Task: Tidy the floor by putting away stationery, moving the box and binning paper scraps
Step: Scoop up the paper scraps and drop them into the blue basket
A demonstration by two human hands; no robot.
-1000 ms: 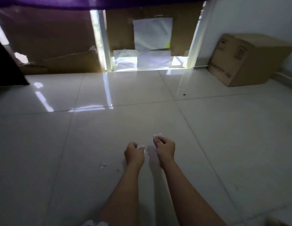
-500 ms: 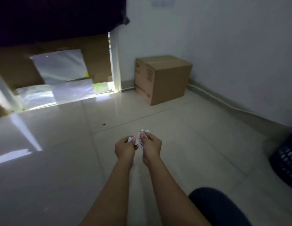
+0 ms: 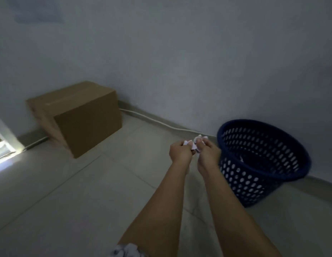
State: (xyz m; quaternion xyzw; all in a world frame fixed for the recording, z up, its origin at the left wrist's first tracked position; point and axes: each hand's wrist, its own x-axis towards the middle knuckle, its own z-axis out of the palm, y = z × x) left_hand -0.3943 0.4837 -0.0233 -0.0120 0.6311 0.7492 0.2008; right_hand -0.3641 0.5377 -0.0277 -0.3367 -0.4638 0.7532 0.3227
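Both my hands are raised together over the floor, holding white paper scraps (image 3: 194, 144) between them. My left hand (image 3: 180, 152) grips some scraps in curled fingers. My right hand (image 3: 208, 153) pinches the rest, with white bits sticking up above its fingertips. A dark blue perforated plastic basket (image 3: 272, 175) stands just right of my right hand, against the wall, tilted toward me; something pale lies inside it. A closed brown cardboard box (image 3: 83, 123) sits on the floor at the left, by the wall.
A white cable (image 3: 157, 122) runs along the base of the grey wall behind the box and basket. Bright light enters at the far left edge (image 3: 2, 151). Pale floor tiles (image 3: 68, 201) spread before me. A patterned cloth edge (image 3: 128, 251) shows at the bottom.
My view has swung right, from the taped window past the box to the blue basket. Both hands have kept hold of the scraps and now sit beside the basket.
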